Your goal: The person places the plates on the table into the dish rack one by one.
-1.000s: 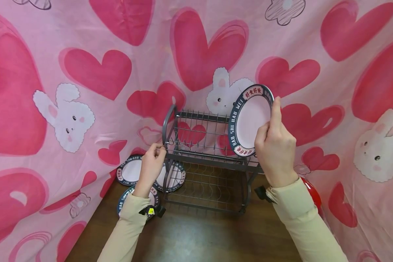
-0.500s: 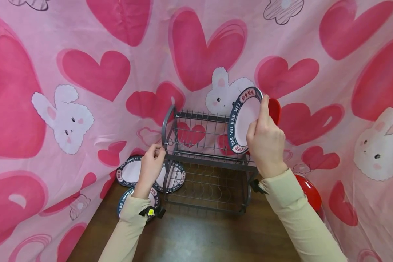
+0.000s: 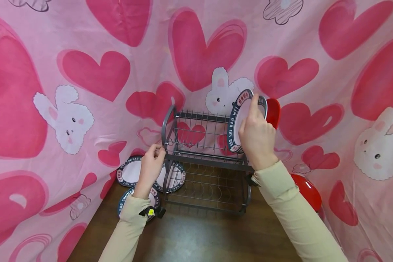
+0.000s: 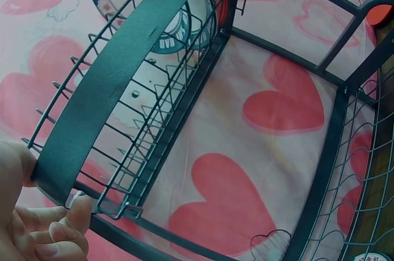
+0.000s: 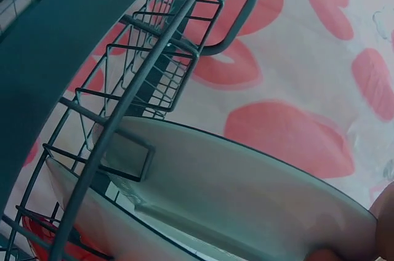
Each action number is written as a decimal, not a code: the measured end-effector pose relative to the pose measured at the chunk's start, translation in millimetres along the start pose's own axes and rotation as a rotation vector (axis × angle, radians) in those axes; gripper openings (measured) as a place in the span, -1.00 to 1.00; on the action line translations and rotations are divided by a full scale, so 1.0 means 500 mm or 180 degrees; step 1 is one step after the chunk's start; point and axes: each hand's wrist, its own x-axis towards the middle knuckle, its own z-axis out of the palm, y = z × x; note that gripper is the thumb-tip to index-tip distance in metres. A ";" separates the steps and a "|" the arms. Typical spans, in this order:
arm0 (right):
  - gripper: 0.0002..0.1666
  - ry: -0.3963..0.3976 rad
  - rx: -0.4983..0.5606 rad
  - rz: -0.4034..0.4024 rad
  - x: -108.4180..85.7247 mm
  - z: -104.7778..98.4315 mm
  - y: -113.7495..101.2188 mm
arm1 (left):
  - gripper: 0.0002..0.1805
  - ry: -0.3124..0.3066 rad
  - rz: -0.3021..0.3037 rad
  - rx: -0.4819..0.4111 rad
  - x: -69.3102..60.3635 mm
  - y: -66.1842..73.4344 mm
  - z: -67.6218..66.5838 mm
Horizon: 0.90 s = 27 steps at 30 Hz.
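My right hand grips a round white plate with a dark blue lettered rim, index finger along its edge. The plate stands tilted at the right part of the rack's upper tier; its pale underside fills much of the right wrist view, its lower edge among the wires. Behind the hand, another blue-rimmed plate and a red dish stand in the dark grey two-tier dish rack. My left hand pinches the rack's left front corner; thumb and fingers meet around the frame.
Several blue-rimmed plates lie on the brown wooden table left of the rack, partly behind my left arm. A shiny red rounded object sits to the right. Pink heart-patterned cloth hangs behind and at both sides.
My right hand has moved left and slightly down with the plate, which now turns more edge-on. The red dish and another plate behind it have come into view. My left hand stays put.
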 end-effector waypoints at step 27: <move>-0.30 -0.0405 -0.0333 0.0240 0.014 0.021 -0.017 | -0.67 -0.0019 -0.0007 -0.0013 0.001 0.000 -0.002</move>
